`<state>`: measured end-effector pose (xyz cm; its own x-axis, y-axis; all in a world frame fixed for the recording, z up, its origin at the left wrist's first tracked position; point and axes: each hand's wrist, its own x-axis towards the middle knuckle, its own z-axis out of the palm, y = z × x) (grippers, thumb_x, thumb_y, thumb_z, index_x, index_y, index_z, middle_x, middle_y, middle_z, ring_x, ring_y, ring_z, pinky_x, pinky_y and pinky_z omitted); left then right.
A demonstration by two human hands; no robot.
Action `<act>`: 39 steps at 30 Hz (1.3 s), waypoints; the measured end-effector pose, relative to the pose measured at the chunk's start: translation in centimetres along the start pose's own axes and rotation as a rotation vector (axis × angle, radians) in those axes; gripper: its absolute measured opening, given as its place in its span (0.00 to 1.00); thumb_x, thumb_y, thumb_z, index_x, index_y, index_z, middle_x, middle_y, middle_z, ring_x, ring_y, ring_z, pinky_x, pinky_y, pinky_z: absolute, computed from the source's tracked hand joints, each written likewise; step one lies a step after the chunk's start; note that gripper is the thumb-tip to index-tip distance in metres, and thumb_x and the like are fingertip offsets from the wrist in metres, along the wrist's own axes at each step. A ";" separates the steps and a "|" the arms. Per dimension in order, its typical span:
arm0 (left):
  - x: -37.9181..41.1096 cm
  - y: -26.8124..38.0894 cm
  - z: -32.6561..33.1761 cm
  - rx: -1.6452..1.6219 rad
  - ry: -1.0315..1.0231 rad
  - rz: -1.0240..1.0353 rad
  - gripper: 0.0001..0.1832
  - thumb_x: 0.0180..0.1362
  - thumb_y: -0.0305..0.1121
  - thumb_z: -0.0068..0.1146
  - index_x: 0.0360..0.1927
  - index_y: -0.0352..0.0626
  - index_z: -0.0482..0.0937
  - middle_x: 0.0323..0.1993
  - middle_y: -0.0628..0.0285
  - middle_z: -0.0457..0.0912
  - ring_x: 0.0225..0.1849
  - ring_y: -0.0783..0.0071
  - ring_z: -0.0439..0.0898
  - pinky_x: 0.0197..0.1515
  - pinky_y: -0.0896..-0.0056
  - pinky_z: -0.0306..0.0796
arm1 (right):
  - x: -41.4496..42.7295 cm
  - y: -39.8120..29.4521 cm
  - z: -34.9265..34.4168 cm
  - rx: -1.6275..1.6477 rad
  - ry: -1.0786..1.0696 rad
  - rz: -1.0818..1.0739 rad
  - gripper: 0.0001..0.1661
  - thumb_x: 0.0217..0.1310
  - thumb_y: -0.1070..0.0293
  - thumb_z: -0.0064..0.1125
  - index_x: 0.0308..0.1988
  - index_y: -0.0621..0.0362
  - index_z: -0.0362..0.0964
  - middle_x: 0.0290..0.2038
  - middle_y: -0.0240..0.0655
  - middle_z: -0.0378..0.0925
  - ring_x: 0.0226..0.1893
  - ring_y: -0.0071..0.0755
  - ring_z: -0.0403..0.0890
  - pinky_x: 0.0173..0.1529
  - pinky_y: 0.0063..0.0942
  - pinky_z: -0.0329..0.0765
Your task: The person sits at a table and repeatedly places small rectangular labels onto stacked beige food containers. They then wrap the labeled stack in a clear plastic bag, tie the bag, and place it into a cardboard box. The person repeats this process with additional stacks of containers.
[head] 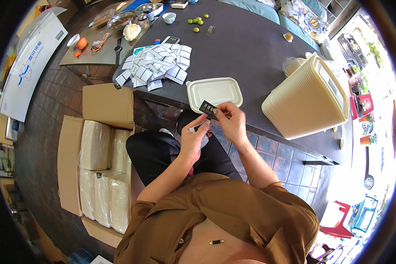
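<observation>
A small black label [208, 108] with pale printing is pinched between the thumb and fingers of my right hand [232, 122]. My left hand [193, 140] is just below and to the left, its fingertips close to the label's lower edge. A white slip [194, 129], seemingly paper, shows in that hand, mostly covered by the fingers. Just beyond both hands, a cream rectangular lid or shallow tray [214, 90] lies flat near the table's edge. To its left is a loose heap of white paper slips [158, 62]. On the right, a tall stack of matching cream pieces [305, 99] leans, a dark label on its end piece.
A cardboard box [71, 165] on the floor at my left holds several plastic-wrapped stacks [102, 194]. Across the dark table [247, 43] are green fruits [196, 21] and a small bowl [169, 17]. A side table [102, 56] carries a watch [118, 49] and food items.
</observation>
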<state>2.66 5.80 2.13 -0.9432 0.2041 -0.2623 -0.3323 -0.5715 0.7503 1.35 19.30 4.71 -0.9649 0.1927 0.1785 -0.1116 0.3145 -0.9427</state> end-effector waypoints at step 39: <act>4.3 2.6 1.1 1.998 -0.280 0.730 0.25 0.43 0.37 0.65 0.47 0.43 0.76 0.48 0.56 0.75 0.32 0.63 0.80 0.34 0.68 0.74 | 12.5 5.4 -2.8 -0.502 -0.443 0.197 0.14 0.53 0.63 0.57 0.24 0.64 0.73 0.15 0.42 0.73 0.13 0.36 0.76 0.22 0.33 0.74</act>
<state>-2.27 6.05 3.66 -0.7805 0.5820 0.2284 0.6205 0.7658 0.1690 -10.67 25.98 2.60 -0.9740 -0.0733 -0.2145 0.0958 0.7246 -0.6825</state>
